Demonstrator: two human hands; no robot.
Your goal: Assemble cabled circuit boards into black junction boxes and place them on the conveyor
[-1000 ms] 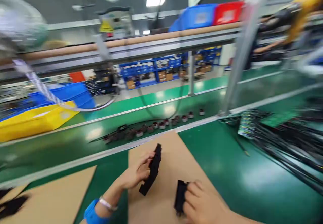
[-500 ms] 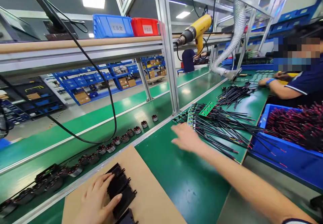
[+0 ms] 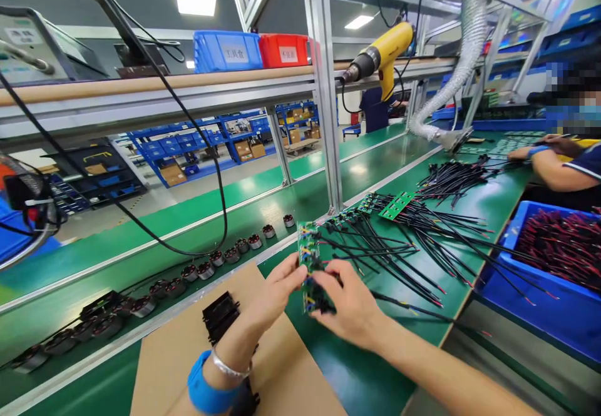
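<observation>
Left hand (image 3: 282, 284) has its fingers clamped on the left edge of a green circuit board strip (image 3: 308, 241), right hand (image 3: 352, 306) has its clamped on the lower right side, so it's held above the green surface (image 3: 361, 372). Off left, black plastic housings (image 3: 218, 316) sit on a brown sheet (image 3: 295, 378), partly blocked by the left forearm; black cables (image 3: 425, 216) sprawl right. Strip's long axis runs roughly upright, one short end up.

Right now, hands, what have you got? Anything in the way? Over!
Left hand pinching green circuit board. Right hand at its lower end, exact grip unclear. Left wrist partly blocking view of black plastic parts.
</observation>
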